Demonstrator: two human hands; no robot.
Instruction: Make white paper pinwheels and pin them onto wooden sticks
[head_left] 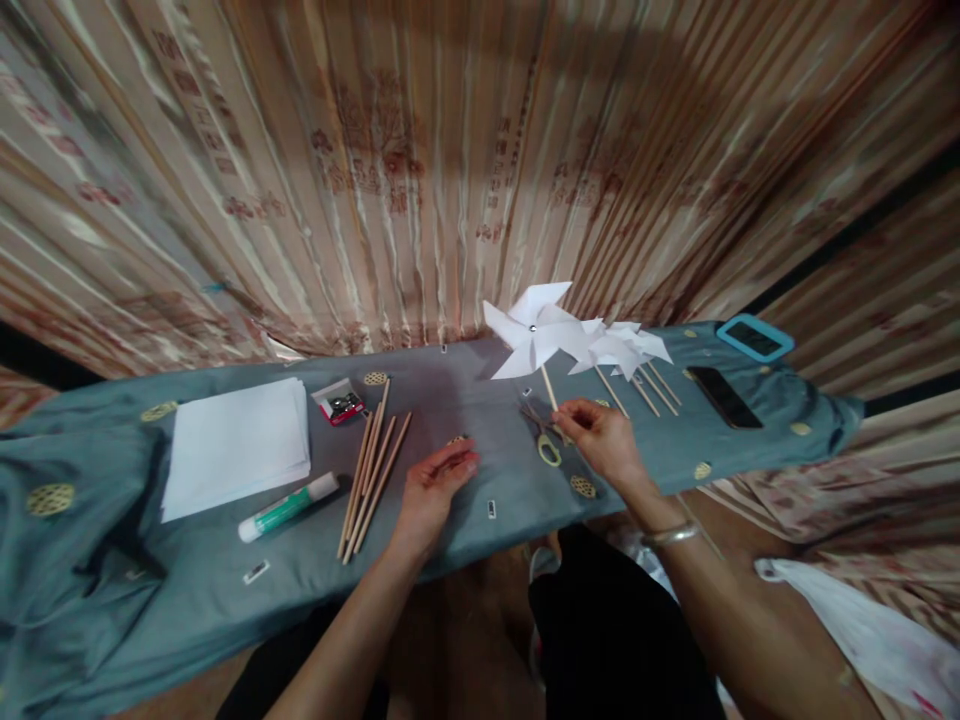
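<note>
White paper is forming the blades of a pinwheel just right of the frame's centre, and the right hand is pinching its thin stick near the lower end. Scissors are lying beside that hand. The left hand is resting or hovering near the middle of the frame, which one I cannot tell; its fingers are curling loosely, with nothing visible between them.

Judging by its look, the held piece is nearing completion or is complete: its blades are meeting at a small centre fastener, and the stick is standing in place. Further pinwheels are bunching together at centre right, also seeming finished. Across the left of the frame, supplies are lying unassembled: stacked paper, a glue stick, loose wooden sticks and a small box that is holding metal bits.
</note>
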